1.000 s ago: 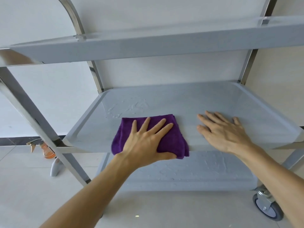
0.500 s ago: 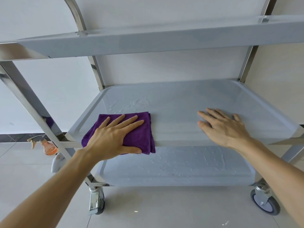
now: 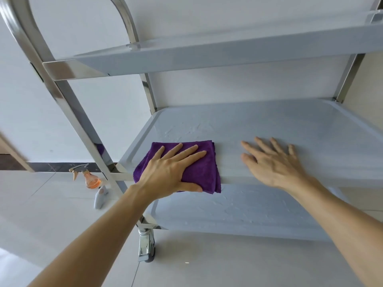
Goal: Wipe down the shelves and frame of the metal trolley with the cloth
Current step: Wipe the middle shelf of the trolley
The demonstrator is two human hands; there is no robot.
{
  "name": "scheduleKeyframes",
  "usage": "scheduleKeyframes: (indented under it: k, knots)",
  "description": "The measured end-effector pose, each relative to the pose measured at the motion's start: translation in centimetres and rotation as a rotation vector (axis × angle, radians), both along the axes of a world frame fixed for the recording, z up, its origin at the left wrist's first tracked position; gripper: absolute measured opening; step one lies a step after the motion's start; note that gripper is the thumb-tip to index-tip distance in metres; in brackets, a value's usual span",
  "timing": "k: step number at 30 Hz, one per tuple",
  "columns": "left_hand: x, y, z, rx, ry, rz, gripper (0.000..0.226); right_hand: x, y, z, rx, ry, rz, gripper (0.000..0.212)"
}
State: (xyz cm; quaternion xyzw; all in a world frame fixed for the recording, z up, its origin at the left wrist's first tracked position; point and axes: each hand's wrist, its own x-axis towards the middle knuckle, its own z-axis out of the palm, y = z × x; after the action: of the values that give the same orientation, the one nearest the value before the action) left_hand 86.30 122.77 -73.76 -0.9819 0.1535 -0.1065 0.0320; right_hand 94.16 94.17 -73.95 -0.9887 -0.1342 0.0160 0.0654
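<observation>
White wall (image 3: 228, 27) is filling the background, and pale floor tiles (image 3: 51, 214) are lying below. A metal trolley (image 3: 68, 112) with shiny legs is standing in front of the wall. It is holding three grey shelves, one over the other.

The middle shelf (image 3: 269, 125) is where both hands are resting. A folded purple cloth (image 3: 199, 172) is lying near the left front corner of that shelf, and its front edge is hanging a little over the rim. The left hand (image 3: 170, 168) is pressing flat on the cloth, with its fingers straight and spread apart and its thumb sitting along the front edge. The right hand (image 3: 273, 162) is lying flat on the bare shelf just beside the cloth, fingers spread, holding nothing.

An orange spray bottle (image 3: 89, 177) is sitting on the floor behind the trolley's left leg. A small white bottle (image 3: 100, 196) is lying beside it. One wheel (image 3: 147, 247) is showing under the bottom shelf (image 3: 238, 214).
</observation>
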Motion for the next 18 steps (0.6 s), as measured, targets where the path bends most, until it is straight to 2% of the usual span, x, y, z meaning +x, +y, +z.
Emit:
scheduleKeyframes:
  k: [9,18]
  knots:
    - [-1.8,6.8,0.4,-0.022,0.039,0.13,0.1,-0.2,0.0,-0.2,-0.01,-0.026,-0.009,0.058]
    - [-1.3,0.9,-0.7,-0.019,-0.012,0.227,0.107,-0.4,0.7,0.3,-0.016,0.017,-0.03,0.056]
